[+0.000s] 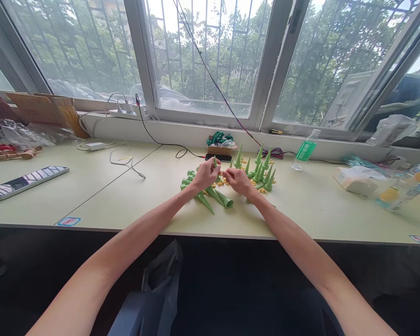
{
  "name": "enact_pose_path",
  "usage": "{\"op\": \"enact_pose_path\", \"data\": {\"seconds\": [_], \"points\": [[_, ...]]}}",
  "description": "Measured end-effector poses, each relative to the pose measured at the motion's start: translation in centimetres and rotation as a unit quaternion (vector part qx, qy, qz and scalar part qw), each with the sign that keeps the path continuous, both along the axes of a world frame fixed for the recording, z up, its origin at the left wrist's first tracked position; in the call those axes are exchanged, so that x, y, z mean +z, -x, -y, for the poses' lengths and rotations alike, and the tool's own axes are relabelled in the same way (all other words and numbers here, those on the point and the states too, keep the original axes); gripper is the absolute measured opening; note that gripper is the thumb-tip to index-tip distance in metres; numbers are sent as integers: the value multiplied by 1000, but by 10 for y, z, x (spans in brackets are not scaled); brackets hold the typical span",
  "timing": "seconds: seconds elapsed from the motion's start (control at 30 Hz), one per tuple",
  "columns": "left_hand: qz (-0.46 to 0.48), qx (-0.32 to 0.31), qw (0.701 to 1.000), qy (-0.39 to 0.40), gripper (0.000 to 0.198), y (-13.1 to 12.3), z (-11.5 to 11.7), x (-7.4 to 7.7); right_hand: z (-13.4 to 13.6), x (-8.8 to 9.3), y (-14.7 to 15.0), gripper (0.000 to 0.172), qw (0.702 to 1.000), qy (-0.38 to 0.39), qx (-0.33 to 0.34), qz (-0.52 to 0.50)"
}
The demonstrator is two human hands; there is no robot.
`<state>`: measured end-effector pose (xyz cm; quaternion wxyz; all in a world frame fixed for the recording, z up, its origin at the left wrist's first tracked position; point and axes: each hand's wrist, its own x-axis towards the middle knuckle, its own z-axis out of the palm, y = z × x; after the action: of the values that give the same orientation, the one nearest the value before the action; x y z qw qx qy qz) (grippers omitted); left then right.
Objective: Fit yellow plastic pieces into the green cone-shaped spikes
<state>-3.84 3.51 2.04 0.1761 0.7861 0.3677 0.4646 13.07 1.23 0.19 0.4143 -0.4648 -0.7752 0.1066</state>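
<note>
The left hand (206,174) has its fingers closed round a green spike (215,161), long axis near upright, tip up. Just right of it the right hand (238,180) curls inward — how tightly its fingers close, or on what, I cannot tell. The spike lies leftward from those fingertips, with the left hand nearer. Small yellow pieces (221,183) lie below, between the hands. Farther out, lying spikes (206,202) slant toward the desk's (301,210) near edge; standing spikes (258,158) cluster toward its far edge, beyond the right hand.
</note>
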Motion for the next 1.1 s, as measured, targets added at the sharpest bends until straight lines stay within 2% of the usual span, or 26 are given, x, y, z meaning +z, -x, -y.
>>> {"op": "enact_pose_path", "data": {"seconds": [0.23,0.5,0.57,0.73,0.83,1.1], "points": [[6,-2,1000,-7,13,1,-1,-1,-1,-1,0,42,1000,-13,-7,-2],[-1,-9,1000,-13,14,0,0,-1,0,1,1,50,1000,8,-18,-7],[2,-6,1000,-13,14,0,0,-1,2,2,1,46,1000,0,-24,-17],[9,-2,1000,-12,12,1,2,1,6,4,3,19,998,6,5,-56],[10,-7,1000,-15,12,1,2,2,5,3,3,15,998,-3,23,-56],[-5,-2,1000,-29,13,0,0,-1,3,2,2,30,1000,-1,-8,-9]]}}
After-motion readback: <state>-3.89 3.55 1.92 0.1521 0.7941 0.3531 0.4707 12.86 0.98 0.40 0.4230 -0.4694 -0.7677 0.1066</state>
